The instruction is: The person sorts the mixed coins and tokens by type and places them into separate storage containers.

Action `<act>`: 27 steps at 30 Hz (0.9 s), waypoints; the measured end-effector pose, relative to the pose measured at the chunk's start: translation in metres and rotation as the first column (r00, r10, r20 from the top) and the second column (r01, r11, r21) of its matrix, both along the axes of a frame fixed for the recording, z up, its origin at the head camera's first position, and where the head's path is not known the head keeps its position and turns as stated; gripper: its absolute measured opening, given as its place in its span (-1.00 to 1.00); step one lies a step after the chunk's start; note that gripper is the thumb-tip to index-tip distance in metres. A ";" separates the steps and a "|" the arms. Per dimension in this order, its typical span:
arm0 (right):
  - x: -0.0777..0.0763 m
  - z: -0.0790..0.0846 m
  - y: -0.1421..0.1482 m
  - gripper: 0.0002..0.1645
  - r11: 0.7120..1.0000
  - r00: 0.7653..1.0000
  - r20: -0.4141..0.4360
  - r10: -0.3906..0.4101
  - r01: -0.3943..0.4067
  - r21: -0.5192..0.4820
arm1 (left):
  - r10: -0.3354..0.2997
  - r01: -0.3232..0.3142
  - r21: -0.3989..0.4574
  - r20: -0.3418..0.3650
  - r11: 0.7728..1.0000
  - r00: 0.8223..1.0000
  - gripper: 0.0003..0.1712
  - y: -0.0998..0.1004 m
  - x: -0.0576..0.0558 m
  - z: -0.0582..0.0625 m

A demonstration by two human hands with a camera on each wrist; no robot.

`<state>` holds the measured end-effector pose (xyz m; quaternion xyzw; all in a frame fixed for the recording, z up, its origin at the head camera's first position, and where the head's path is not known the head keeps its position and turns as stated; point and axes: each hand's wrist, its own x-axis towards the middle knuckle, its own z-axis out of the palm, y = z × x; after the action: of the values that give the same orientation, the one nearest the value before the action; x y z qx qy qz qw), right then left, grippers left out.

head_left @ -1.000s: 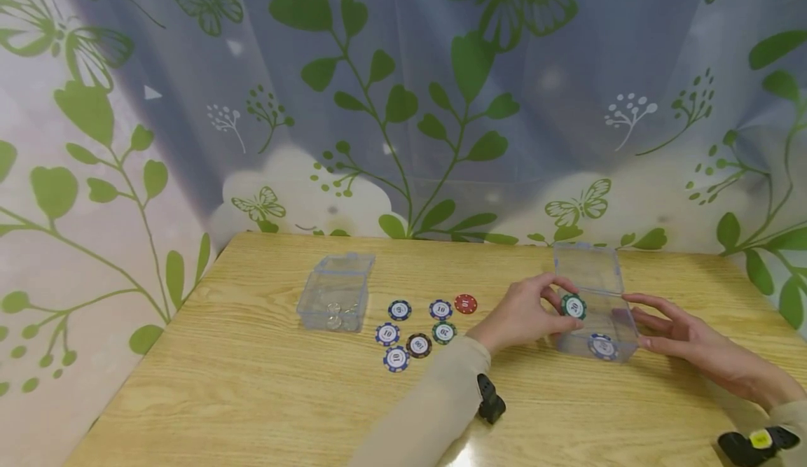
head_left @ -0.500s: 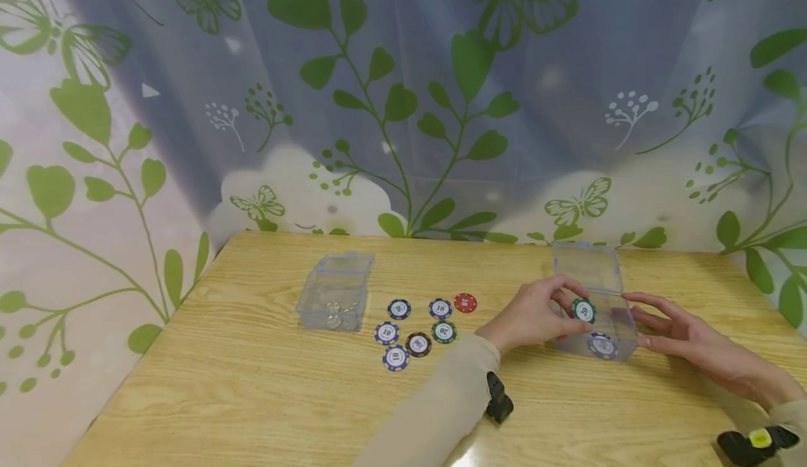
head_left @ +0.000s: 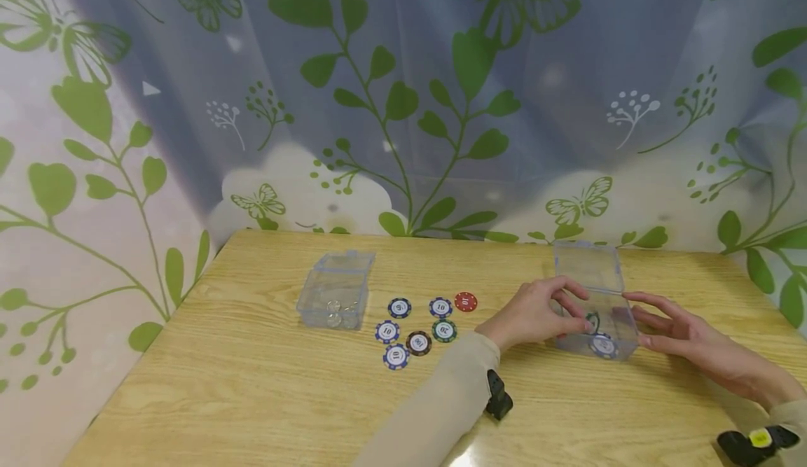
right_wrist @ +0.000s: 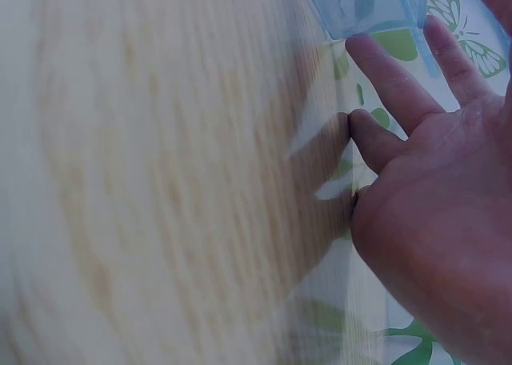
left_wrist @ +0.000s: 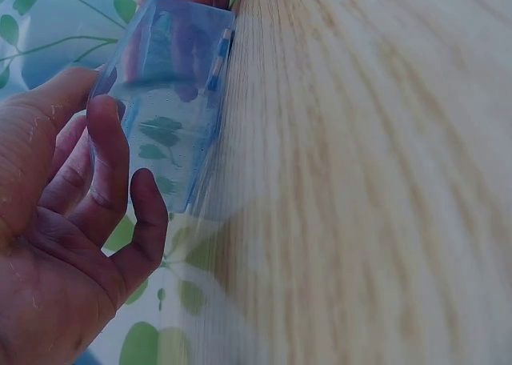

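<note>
In the head view my left hand reaches over a clear plastic box on the right. Its thumb and fingers pinch a green poker chip, now tilted nearly edge-on and partly hidden by the thumb. A blue poker chip lies inside, at the box's front. The box's hinged lid stands raised at the back. My right hand has extended fingers against the box's right side. The left wrist view shows the box wall beyond curled fingers; the right wrist view shows straight fingers by the box.
Left of my left hand lie a red chip, a green chip, a black chip and several blue chips. Farther left, another clear box with its lid up holds several clear discs. A patterned curtain hangs behind the table.
My left hand has moved slightly right over the box. The green poker chip has gone lower and turned from face-on to nearly edge-on. My right hand has stayed at the box's side.
</note>
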<state>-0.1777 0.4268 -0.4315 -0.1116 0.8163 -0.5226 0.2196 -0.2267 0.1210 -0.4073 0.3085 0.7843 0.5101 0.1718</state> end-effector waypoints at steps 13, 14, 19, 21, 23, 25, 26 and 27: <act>-0.001 -0.002 0.001 -0.15 1.000 1.000 -0.001 0.004 -0.004 0.005 | -0.035 0.035 0.044 0.000 0.998 0.999 -0.61 -0.005 0.001 -0.002; -0.001 -0.001 0.002 -0.15 1.000 1.000 -0.003 0.007 -0.007 0.008 | -0.039 0.039 0.049 -0.009 0.998 0.999 -0.61 -0.006 0.000 -0.002; -0.002 0.000 0.002 -0.16 1.000 1.000 -0.006 0.014 -0.014 0.011 | -0.045 0.049 0.047 -0.089 0.998 0.995 -0.64 -0.020 -0.003 0.000; -0.001 0.000 0.000 -0.15 1.000 1.000 0.000 0.007 -0.007 0.009 | -0.042 0.047 0.040 -0.113 0.998 0.993 -0.65 -0.028 -0.005 0.002; -0.001 0.001 -0.001 -0.15 1.000 1.000 0.001 0.004 -0.004 0.008 | -0.038 0.043 0.035 -0.117 0.998 0.992 -0.65 -0.038 -0.008 0.004; -0.001 0.001 -0.001 -0.15 1.000 1.000 0.002 -0.002 0.002 0.012 | -0.037 0.041 0.027 -0.107 0.999 0.994 -0.66 -0.049 -0.010 0.006; -0.001 0.001 -0.001 -0.15 1.000 1.000 -0.001 0.000 0.000 0.014 | -0.035 0.038 0.020 -0.102 0.999 0.994 -0.66 -0.055 -0.011 0.007; -0.001 0.001 -0.001 -0.15 1.000 1.000 -0.007 0.004 -0.004 0.014 | -0.034 0.035 0.010 -0.102 0.999 0.994 -0.66 -0.060 -0.013 0.008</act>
<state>-0.1789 0.4260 -0.4306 -0.1134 0.8205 -0.5158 0.2187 -0.2392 0.0606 -0.3991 0.3485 0.7836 0.4953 0.1388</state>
